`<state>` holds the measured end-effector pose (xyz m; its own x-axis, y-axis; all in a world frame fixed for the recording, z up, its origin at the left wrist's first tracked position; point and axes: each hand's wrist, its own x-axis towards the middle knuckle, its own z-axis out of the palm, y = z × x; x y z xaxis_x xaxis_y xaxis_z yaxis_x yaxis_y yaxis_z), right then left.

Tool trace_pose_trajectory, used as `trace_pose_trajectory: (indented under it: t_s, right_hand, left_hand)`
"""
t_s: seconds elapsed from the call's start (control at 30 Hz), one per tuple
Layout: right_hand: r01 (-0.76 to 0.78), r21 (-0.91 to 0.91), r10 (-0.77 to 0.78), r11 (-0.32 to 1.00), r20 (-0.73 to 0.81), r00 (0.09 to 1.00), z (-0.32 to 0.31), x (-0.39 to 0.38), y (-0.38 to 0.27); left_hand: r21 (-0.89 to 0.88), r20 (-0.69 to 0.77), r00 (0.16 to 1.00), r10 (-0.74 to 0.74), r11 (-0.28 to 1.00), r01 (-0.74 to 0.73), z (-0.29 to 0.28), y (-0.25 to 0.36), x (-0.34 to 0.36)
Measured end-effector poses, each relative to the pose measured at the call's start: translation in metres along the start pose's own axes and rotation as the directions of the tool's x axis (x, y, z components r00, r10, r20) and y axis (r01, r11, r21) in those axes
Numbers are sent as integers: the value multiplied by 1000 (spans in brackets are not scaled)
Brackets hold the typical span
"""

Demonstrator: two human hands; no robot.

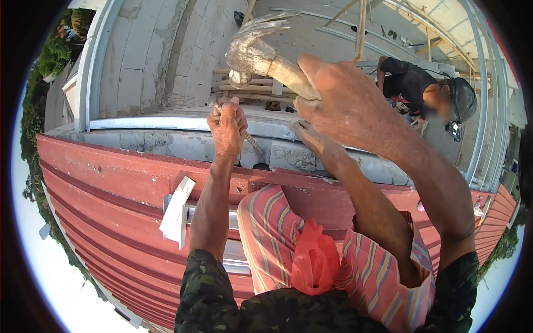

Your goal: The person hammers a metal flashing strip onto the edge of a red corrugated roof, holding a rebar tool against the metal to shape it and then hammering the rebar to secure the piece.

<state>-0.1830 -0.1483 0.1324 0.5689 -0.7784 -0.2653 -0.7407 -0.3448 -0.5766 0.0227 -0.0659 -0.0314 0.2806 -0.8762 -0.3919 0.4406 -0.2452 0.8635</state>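
My right hand (347, 100) grips the wooden handle of a worn, grey-crusted claw hammer (252, 55), raised up and left over the wall. Below the hammer head, my left hand (226, 126) is wrapped around a short ribbed steel rod (254, 143). The rod slants down to the right toward a gap in the grey block wall (294, 155); whether its tip touches the block I cannot tell. A silver metal channel (166, 123) runs along the top of the wall, behind my left hand. My bare foot (313, 139) is braced against it.
Red corrugated roofing (127, 183) spreads beneath me, with a bent white strip (179, 211) left of my legs. A red plastic bag (315, 258) hangs at my lap. Beyond the wall, a helmeted co-worker (413, 83) bends at the right, near wooden poles (362, 28) and metal framing (480, 100).
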Motion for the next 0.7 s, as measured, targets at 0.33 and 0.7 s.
trace_pose_trajectory:
  t_s: [0.33,0.7]
  right_hand:
    - [-37,98,53,994,-168,984,-6,-1,6]
    - [-151,90,156,984,-42,987,9,-17,23]
  left_hand:
    - [-5,36,998,46,999,-46,15,25,-8]
    - [178,143,963,-230,963,204,14,-10,-7]
